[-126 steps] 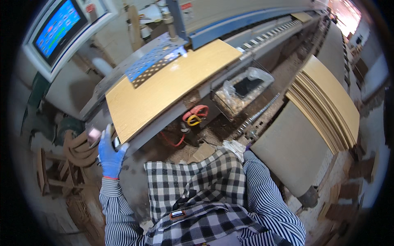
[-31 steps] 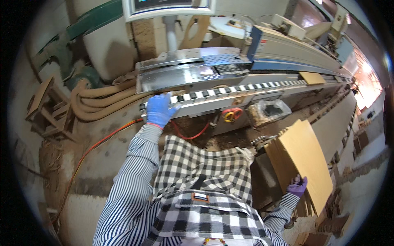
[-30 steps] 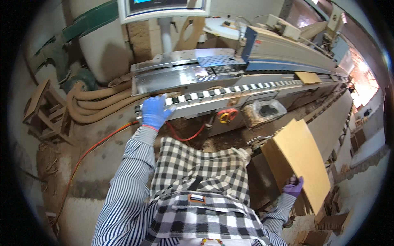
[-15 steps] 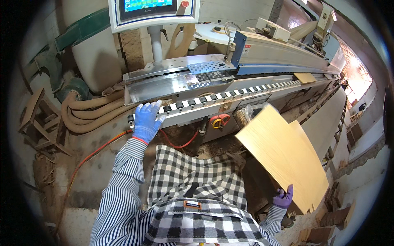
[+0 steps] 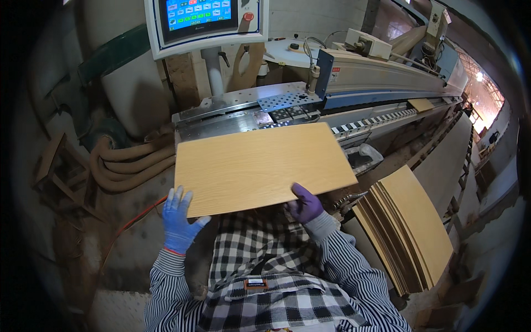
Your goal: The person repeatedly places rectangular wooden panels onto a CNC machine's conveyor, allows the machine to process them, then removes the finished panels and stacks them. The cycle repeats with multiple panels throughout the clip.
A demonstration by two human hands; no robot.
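At the near left end of the long machine (image 5: 387, 80), one wood-grain panel (image 5: 254, 169) is held broad face up, its long near edge toward the worker. It hides the near part of the black-and-white feed track (image 5: 376, 120); whether its underside bears on that track cannot be told from this view.

Right hand (image 5: 306, 206), purple glove: clamped on the near edge, right of its middle — thumb on the upper face, fingers beneath (mostly out of sight). Left hand (image 5: 180, 224), blue glove: fingertips against the near left corner, thumb spread well apart from them and clear of the edge; this hand steadies rather than pinches.

To the right, a stack of similar panels (image 5: 420, 216) rests on a grey support. Beyond the panel stand the metal infeed table (image 5: 221, 124) and a perforated blue plate (image 5: 287, 101); a lit control screen (image 5: 202, 14) is at far left.

Step in hand, in this inspector's judgement: presenting one panel to the machine. The next move appears to call for lowering it level, squaring its far edge to the table — and keeping the fingertips clear of the track.
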